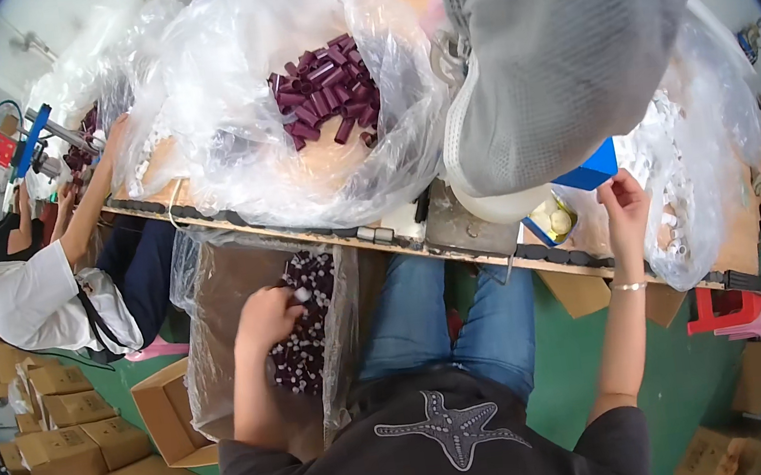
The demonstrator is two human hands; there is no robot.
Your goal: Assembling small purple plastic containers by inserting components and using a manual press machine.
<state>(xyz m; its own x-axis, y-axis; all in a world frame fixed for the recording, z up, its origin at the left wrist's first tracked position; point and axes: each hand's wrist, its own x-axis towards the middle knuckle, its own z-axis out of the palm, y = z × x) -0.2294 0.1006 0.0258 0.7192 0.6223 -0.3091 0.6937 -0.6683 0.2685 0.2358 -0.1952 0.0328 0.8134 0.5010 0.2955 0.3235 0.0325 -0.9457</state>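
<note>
My left hand is over a plastic-lined carton beside my left leg. Its fingers are curled, with a small white part at their tips. Below it lie many small purple and white parts. My right hand, a band on its wrist, is above the table's front edge, thumb and fingers pinched together; what they hold cannot be made out. Just left of it is a blue block-shaped thing, partly hidden by a large grey mesh object in the foreground. Small white parts lie on clear plastic to its right.
Purple tubes lie in clear plastic sheeting on the table. A small container of pale round pieces sits near the edge. Another person works at the left. Cartons are stacked behind; a red stool stands right.
</note>
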